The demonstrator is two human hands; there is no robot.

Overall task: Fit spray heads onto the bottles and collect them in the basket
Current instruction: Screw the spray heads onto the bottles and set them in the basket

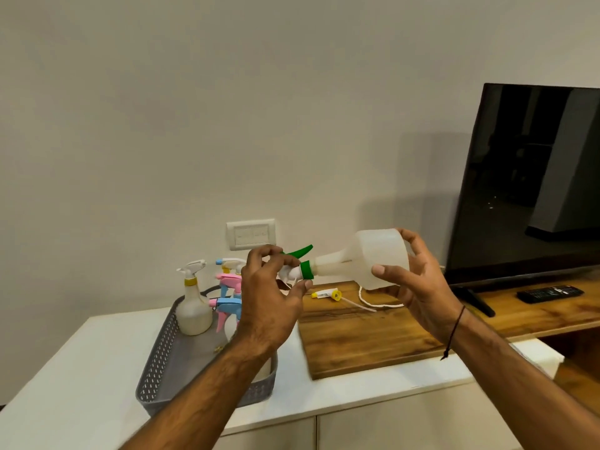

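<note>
- I see my right hand [414, 280] gripping the wide base of a translucent white bottle [367, 259], thumb on the near side and fingers curled over the far side.
- The bottle lies on its side in the air above the wooden board [373, 332], its neck pointing left.
- A green spray head [300, 259] sits on the bottle's neck, its green collar around the neck and the green trigger sticking up and to the right.
- My left hand [269, 293] closes around the white body of that spray head, with the thumb tip just below the green collar.
- The grey basket [156, 362] stands on the white tabletop [71, 378] towards its left half, partly behind my left forearm.
- Inside the basket, at its far end, stands a white bottle with a yellow collar [193, 303]; beside it to the right are bottles with pink and blue spray heads [229, 287], partly hidden by my left hand.
- On the wooden board, near its far edge, lies a loose yellow and white spray head [326, 294] with its thin tube trailing to the right.
- A white cord [373, 302] curls on the board under the held bottle.
- A television [532, 177] stands at the far right, with a black remote [550, 293] lying before it.
- A wall socket [251, 234] sits on the wall behind the basket.
</note>
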